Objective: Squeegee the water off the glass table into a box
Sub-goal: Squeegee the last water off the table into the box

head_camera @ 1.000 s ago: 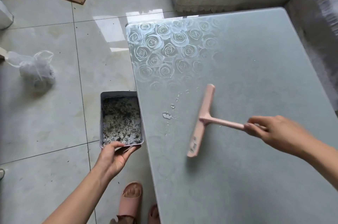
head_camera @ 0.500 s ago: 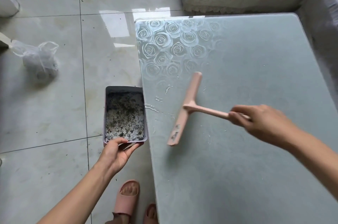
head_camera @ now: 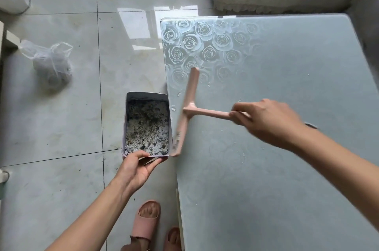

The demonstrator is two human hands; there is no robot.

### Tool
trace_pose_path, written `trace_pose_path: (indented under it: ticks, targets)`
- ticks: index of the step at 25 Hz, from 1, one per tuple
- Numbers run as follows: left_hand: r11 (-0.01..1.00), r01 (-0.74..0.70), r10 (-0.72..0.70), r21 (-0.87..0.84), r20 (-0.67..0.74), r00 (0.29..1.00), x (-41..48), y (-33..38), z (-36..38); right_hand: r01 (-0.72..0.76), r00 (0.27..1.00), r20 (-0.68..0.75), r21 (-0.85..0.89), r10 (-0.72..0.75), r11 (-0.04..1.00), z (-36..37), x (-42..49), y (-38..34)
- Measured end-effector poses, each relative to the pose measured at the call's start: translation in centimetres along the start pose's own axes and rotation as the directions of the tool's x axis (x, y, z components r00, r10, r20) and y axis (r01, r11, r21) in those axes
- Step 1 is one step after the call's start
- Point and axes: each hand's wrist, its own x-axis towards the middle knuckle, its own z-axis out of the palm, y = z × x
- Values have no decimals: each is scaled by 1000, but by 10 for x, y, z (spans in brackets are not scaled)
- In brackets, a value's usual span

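We are looking down at the glass table, rose-patterned at its far left corner. Our left hand is gripping the box by its near rim, just beside the table's left edge. Our right hand is curling around the handle of the pink squeegee, whose blade is lying along that edge. Small water droplets are sitting between the blade and the edge.

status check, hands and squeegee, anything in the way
Left hand grips box at glass table edge. Right hand grips squeegee handle, blade at that edge beside box. Few water drops by blade; nothing blocking.
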Motion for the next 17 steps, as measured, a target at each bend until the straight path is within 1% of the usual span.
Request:
trace_pose_path:
  ticks: [1,3,4,6,9,11,14,17]
  targets:
    - [1000,4,-4,-16,8,1000,1,1,0,-53,998,25,-6,53,999,-7,-7,17]
    - [999,4,-4,-35,3,1000,2,3,1,-174,976,129,-29,176,984,-21,-25,43]
    - [999,4,-4,-35,-5,1000,2,4,1,-197,964,171,-52,203,979,-23,-30,47]
    - [1000,-5,5,-29,-13,1000,0,4,3,-159,967,190,-73,170,985,-13,-25,36]
    - [1000,-1,1,-17,-17,1000,0,6,4,-9,992,129,-8,10,1000,2,11,-10]
    - [1000,-19,19,16,-20,1000,1,10,5,57,993,102,-4,-56,998,-2,34,-33]
    - [998,-38,40,48,-29,999,5,20,5,71,994,84,-18,-69,997,-18,35,-30]
    - [996,-43,45,72,-23,999,8,27,4,-21,991,128,-30,25,999,-31,7,7]
